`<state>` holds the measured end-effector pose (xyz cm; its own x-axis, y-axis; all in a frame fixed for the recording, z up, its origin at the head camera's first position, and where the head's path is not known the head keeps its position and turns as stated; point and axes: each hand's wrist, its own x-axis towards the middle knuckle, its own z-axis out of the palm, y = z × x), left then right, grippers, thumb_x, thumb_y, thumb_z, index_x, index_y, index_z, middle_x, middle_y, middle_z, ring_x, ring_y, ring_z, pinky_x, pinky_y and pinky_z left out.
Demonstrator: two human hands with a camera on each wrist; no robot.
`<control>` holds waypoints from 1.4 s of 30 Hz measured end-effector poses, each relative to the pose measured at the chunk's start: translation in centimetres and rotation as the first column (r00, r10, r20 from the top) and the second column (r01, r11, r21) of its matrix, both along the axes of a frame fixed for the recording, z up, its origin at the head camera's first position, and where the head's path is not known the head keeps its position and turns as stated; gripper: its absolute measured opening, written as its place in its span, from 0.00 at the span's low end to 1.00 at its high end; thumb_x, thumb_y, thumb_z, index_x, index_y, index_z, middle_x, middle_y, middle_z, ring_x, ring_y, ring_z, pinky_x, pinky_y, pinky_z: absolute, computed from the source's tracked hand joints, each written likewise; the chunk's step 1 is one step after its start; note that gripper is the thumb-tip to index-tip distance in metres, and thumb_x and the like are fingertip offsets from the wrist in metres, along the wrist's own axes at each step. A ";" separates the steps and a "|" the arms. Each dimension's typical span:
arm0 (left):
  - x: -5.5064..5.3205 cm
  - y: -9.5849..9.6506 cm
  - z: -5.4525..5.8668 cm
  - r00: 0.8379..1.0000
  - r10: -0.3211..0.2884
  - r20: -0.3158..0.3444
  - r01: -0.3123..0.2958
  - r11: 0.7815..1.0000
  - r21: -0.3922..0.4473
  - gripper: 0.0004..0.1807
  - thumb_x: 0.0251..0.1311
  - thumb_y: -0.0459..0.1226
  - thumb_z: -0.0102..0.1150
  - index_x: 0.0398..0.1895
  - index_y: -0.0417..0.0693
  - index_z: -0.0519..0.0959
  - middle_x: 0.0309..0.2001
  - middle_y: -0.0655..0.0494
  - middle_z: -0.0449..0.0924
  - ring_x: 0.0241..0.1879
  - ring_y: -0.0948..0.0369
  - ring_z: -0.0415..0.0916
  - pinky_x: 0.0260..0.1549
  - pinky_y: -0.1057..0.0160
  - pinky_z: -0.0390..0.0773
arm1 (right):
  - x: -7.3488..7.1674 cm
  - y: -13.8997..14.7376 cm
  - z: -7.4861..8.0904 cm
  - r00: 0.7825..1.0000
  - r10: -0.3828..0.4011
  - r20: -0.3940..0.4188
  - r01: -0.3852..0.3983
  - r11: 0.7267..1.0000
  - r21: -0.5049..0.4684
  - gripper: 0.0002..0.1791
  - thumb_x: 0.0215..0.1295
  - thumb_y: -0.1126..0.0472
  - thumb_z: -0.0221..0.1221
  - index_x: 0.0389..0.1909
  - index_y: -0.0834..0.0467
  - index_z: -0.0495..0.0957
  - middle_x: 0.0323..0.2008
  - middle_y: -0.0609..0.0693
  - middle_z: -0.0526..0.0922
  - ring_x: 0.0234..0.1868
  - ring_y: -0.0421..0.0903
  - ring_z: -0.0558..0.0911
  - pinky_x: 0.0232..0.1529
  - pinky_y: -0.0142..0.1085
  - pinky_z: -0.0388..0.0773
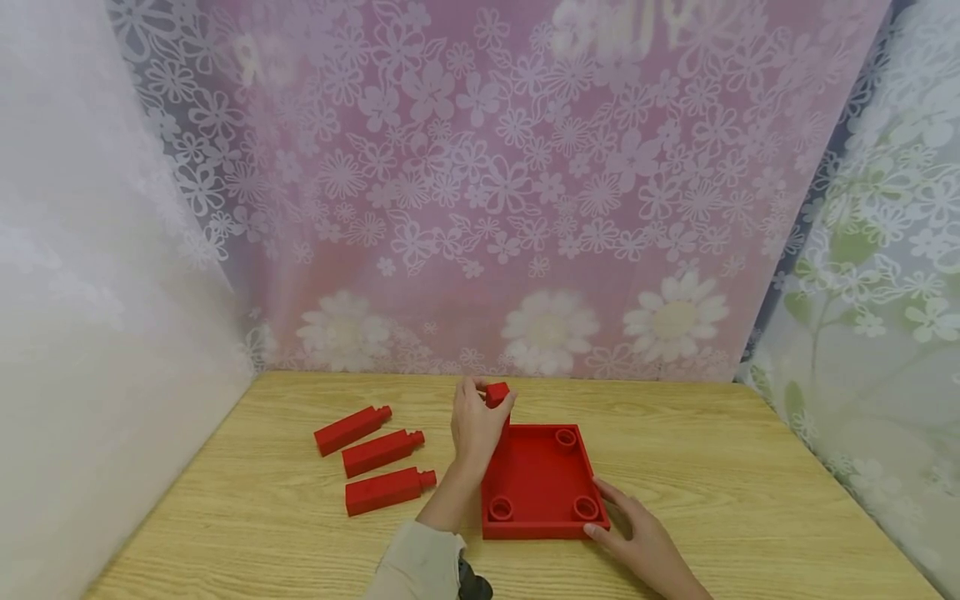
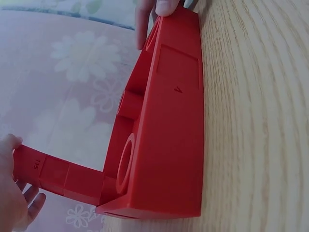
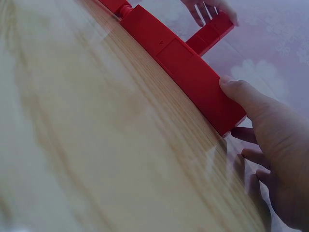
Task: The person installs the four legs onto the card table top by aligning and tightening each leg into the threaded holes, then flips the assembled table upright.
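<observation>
A shallow red square tray-like piece [image 1: 534, 475] lies on the table with its raised walls up and round sockets showing in three inner corners. My left hand [image 1: 478, 423] grips the top of a red block-like leg [image 1: 497, 395], which stands upright at the far left corner. In the left wrist view, the lower end of this leg [image 2: 63, 175] meets that corner, and the fourth socket is hidden by it. My right hand [image 1: 637, 533] holds the near right corner, its thumb [image 3: 236, 87] against the front wall and its fingers along the right side.
Left of the tray piece, three more red legs with narrow round ends lie side by side: a far one [image 1: 351, 430], a middle one [image 1: 381, 452] and a near one [image 1: 388, 492]. The wooden table [image 1: 247, 517] meets a flowered pink curtain [image 1: 480, 208] behind.
</observation>
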<state>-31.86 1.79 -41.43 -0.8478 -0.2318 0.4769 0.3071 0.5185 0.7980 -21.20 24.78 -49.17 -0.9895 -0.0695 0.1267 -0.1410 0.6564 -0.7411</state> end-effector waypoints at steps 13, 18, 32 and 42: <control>-0.3 -0.8 -0.5 0.991 -0.132 -0.015 0.133 0.986 0.097 0.20 0.50 0.45 0.67 0.42 0.45 0.75 0.38 0.56 0.73 0.37 0.58 0.73 0.29 0.63 0.75 | 0.0 0.2 0.0 1.000 0.006 -0.001 -0.006 1.000 -0.006 0.39 0.52 0.39 0.62 0.65 0.50 0.65 0.59 0.55 0.69 0.61 0.59 0.64 0.53 0.62 0.59; -0.7 -1.0 -0.7 0.986 -0.165 0.001 0.164 0.976 0.142 0.20 0.49 0.43 0.68 0.43 0.45 0.76 0.37 0.56 0.74 0.36 0.58 0.72 0.28 0.64 0.75 | 0.0 0.2 0.0 1.000 0.004 0.003 -0.004 1.000 -0.012 0.39 0.52 0.40 0.62 0.65 0.50 0.65 0.59 0.56 0.68 0.61 0.59 0.64 0.53 0.62 0.59; -0.4 -2.0 -0.4 0.964 -0.258 0.068 0.253 0.964 0.079 0.25 0.52 0.44 0.66 0.52 0.45 0.73 0.46 0.55 0.73 0.46 0.56 0.71 0.40 0.57 0.74 | 0.1 0.2 0.0 1.000 0.001 0.006 -0.001 1.000 -0.026 0.39 0.53 0.41 0.62 0.64 0.51 0.65 0.60 0.56 0.68 0.61 0.59 0.64 0.53 0.61 0.59; 1.8 -6.9 0.1 0.938 -0.340 0.073 0.342 0.940 -0.011 0.25 0.51 0.43 0.66 0.53 0.48 0.74 0.49 0.54 0.74 0.49 0.55 0.70 0.48 0.50 0.69 | 0.1 -0.1 0.2 1.000 0.000 0.003 0.000 1.000 -0.022 0.39 0.52 0.39 0.62 0.64 0.50 0.65 0.60 0.55 0.68 0.61 0.59 0.64 0.54 0.60 0.60</control>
